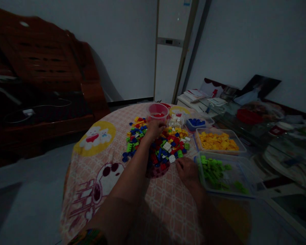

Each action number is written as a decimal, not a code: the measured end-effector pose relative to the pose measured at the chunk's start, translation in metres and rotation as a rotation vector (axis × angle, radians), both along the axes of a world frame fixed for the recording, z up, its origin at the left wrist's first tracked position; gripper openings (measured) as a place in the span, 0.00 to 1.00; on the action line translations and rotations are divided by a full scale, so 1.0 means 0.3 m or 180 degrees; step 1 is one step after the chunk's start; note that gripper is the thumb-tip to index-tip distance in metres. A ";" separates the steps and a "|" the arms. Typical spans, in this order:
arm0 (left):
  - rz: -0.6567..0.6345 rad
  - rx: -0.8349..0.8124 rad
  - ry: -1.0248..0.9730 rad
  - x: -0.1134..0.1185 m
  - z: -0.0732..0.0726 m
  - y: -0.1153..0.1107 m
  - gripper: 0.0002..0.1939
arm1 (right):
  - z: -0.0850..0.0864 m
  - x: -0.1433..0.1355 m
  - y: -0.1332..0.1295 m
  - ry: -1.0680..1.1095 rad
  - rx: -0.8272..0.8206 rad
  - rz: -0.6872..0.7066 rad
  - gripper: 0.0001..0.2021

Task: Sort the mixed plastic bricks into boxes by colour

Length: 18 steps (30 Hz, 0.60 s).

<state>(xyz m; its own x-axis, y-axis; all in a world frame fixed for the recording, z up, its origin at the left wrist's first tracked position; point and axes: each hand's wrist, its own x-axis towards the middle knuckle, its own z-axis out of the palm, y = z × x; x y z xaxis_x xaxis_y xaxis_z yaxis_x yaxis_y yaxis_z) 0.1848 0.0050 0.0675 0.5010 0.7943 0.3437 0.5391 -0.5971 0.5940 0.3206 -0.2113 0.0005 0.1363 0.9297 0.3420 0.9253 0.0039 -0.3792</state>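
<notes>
A mixed heap of toy building bricks (165, 146) in red, blue, green, yellow and white covers the middle of the round table. My left hand (156, 128) reaches over its far side, beside a round clear tub (158, 109) with red bricks in it. Its fingers are curled, and whatever they may hold is hidden. At the heap's near right edge, my right hand (187, 170) rests low with fingers bent in; their contents cannot be made out. A white brick (171, 158) and a green brick (180, 153) lie just beyond its fingertips.
Along the right stand clear boxes of blue bricks (197, 122), yellow bricks (218, 141) and green bricks (215, 172). White bricks (175, 120) are piled beside the tub. A patterned cloth (165, 204) covers the table. A cluttered glass table (255, 124) and wooden bench (51, 68) stand nearby.
</notes>
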 end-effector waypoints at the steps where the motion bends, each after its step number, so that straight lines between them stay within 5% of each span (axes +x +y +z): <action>1: -0.0224 0.0063 0.0067 0.024 -0.002 -0.012 0.13 | 0.000 0.000 -0.001 0.0000 -0.0010 -0.0001 0.10; 9: -0.1284 0.0534 0.0819 0.168 -0.060 -0.089 0.15 | 0.004 0.001 -0.005 0.0046 -0.0045 0.0022 0.11; 18: -0.0720 -0.0341 0.0282 0.115 -0.042 -0.072 0.16 | 0.009 0.000 -0.006 0.0123 -0.0015 0.0038 0.11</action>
